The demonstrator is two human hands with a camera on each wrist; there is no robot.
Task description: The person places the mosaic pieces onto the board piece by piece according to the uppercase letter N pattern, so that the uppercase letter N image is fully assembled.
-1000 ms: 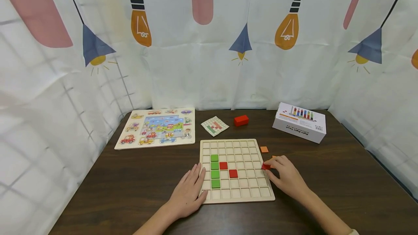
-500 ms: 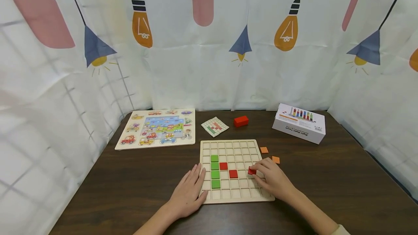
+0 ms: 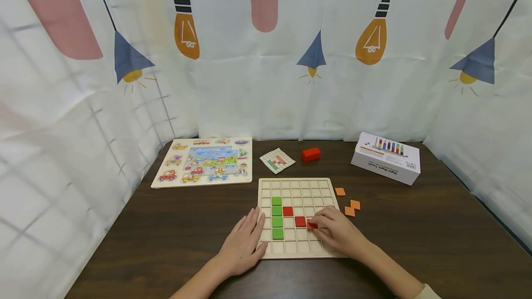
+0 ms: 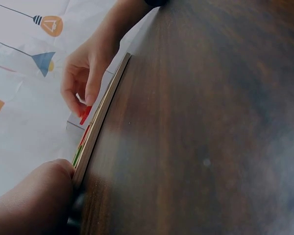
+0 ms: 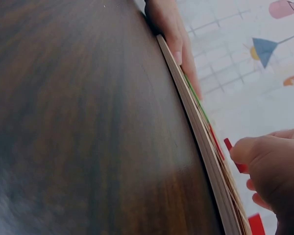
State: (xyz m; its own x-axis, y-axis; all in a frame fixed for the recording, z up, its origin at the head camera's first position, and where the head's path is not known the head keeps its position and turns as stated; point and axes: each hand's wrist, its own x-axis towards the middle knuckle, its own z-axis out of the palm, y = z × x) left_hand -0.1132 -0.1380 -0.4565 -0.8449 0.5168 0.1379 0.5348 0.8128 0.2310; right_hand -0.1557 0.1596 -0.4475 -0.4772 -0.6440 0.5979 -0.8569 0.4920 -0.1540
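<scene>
A wooden grid board (image 3: 296,188) lies on the dark table. Several green square tiles (image 3: 277,221) form a column in its left part, and two red tiles (image 3: 287,211) sit to their right. My right hand (image 3: 338,230) pinches another red tile (image 3: 311,225) between thumb and fingers, just right of the lower red tile. In the left wrist view that pinched tile (image 4: 85,115) is tilted and held above the board. My left hand (image 3: 243,243) rests with straight fingers on the board's left edge.
Three orange tiles (image 3: 350,211) lie right of the board. Behind it are a pattern card (image 3: 277,160) and a red block (image 3: 311,154). A white box (image 3: 386,158) stands at the back right, a vehicle picture puzzle (image 3: 203,163) at the back left.
My right hand has carried the red tile leftward from the board's right edge to beside the lower red tile. The left hand has stayed in place.
</scene>
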